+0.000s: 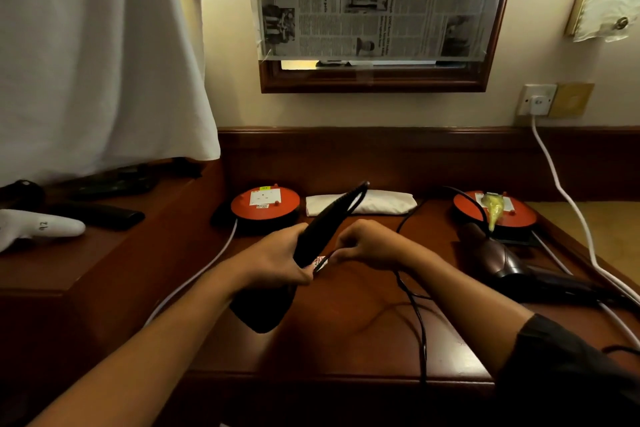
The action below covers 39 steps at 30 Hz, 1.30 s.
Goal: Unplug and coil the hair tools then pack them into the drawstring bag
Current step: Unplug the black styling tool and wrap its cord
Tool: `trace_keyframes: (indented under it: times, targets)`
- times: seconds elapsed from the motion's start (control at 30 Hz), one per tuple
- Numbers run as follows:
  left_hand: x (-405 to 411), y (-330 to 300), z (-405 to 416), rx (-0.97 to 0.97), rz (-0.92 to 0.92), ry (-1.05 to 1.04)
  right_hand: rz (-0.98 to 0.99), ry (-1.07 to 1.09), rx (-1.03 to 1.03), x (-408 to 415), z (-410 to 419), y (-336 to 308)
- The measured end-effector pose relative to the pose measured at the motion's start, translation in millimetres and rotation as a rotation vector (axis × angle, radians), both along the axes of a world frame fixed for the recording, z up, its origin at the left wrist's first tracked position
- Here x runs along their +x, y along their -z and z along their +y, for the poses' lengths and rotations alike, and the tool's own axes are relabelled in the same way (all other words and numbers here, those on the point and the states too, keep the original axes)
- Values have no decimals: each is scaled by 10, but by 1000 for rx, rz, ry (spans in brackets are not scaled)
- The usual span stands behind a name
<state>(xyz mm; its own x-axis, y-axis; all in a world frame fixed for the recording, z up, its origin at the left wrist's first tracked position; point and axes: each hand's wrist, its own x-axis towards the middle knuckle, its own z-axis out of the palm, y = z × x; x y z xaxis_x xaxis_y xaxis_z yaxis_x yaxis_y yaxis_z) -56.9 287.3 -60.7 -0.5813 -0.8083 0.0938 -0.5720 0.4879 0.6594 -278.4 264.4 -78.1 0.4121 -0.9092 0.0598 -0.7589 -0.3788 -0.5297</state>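
Straightener (322, 222) between both hands (367, 246).

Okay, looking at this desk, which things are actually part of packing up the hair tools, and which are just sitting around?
Part of the job:
- black hair tool, held by left hand
- its black cord, pinched by right hand
- hair dryer

Lying about:
- folded white cloth
- two red cable reels
- newspaper-covered mirror

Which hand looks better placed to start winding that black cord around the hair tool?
The right hand, I'd say. It already pinches the black cord near the tool's base, with slack trailing beneath it. The left hand grips the black hair tool, steadying it.
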Motion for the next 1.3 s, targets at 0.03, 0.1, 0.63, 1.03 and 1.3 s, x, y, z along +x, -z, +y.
trace_keyframes:
  times: [0.03,0.1,0.63,1.03,1.3]
  targets:
    - [-19,2,9,-10,-45,7,-11,5,-7,-31,-40,-20]
    - [-70,11,29,-34,-138,39,-3,19,-32,-103,-113,-94]
    - [-321,63,76,-358,-696,6,75,2,295,-186,28,-810]
    - [-203,114,-306,-385,-643,-374,76,15,154,428,271,-660]
    - [-64,-20,-517,-124,-363,-328,-281,-44,262,333,397,-302]
